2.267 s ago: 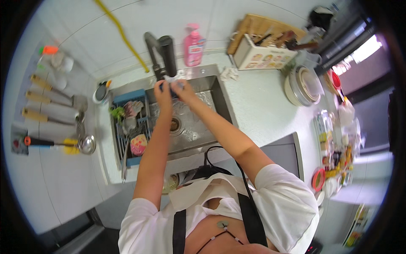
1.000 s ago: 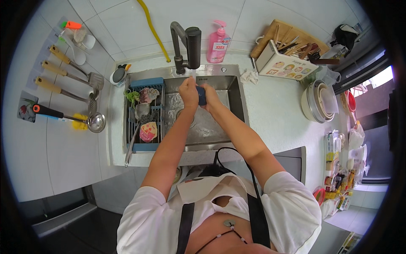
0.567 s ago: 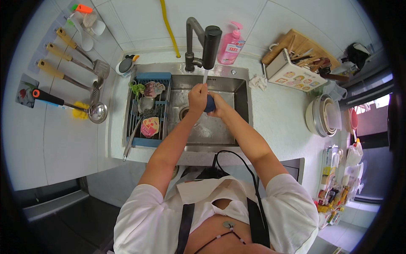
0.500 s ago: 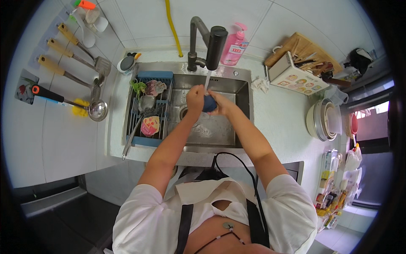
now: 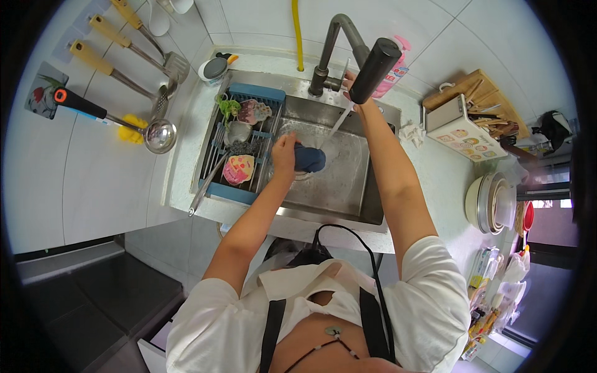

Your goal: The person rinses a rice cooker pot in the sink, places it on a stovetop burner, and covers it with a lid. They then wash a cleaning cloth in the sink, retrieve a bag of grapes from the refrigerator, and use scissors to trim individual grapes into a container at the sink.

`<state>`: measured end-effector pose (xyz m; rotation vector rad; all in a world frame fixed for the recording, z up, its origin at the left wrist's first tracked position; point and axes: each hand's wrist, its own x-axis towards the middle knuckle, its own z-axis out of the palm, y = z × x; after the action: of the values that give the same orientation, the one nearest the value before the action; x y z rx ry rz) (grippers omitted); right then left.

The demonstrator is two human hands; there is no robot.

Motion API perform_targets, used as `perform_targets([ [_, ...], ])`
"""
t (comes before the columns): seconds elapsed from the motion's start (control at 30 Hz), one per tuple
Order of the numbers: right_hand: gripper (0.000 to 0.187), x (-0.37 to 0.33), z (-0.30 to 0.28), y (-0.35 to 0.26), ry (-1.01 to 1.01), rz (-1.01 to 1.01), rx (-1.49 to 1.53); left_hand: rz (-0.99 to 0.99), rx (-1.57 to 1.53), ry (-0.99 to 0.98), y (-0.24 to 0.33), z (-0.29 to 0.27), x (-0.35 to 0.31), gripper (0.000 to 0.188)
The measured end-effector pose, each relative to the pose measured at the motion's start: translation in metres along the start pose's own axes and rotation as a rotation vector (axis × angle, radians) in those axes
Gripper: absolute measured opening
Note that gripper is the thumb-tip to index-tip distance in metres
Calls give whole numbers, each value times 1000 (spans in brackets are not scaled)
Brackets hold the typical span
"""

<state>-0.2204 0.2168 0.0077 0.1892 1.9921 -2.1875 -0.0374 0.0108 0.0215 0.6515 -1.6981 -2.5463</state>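
Note:
My left hand (image 5: 285,153) is closed round one end of a dark blue cloth (image 5: 310,159), which hangs over the left part of the steel sink (image 5: 348,168). My right hand (image 5: 356,88) reaches up to the grey faucet (image 5: 336,31), its fingers at the thin lever (image 5: 347,67) on the faucet's side. The black spout head (image 5: 375,71) hides part of that hand. A stream of water (image 5: 339,121) runs from the spout into the sink, just right of the cloth.
A blue-ended drying rack (image 5: 257,93) on the sink's left holds sponges, greens and a long-handled strainer (image 5: 206,189). Behind the faucet stands a pink pump bottle (image 5: 394,73). A utensil box (image 5: 457,130) and stacked bowls (image 5: 476,200) are at right; ladles and spatulas (image 5: 118,38) hang at left.
My right hand has let go of the cloth and moved up to the faucet lever. My left hand keeps the cloth, now left of the water stream. The whole view has shifted.

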Motion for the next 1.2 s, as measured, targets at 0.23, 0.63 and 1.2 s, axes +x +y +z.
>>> perform_targets([
  [0.23, 52, -43, -10, 7, -54, -49, -424, -37, -94, 64, -6, -8, 1, 18],
  [0.63, 72, -257, 69, -25, -42, -800, -1124, -351, -197, -282, 39, -8, -47, 19],
  [1.2, 33, -278, 20, -62, -245, -1021, -1254, -556, 186, -978, 70, 14, -93, 47],
])
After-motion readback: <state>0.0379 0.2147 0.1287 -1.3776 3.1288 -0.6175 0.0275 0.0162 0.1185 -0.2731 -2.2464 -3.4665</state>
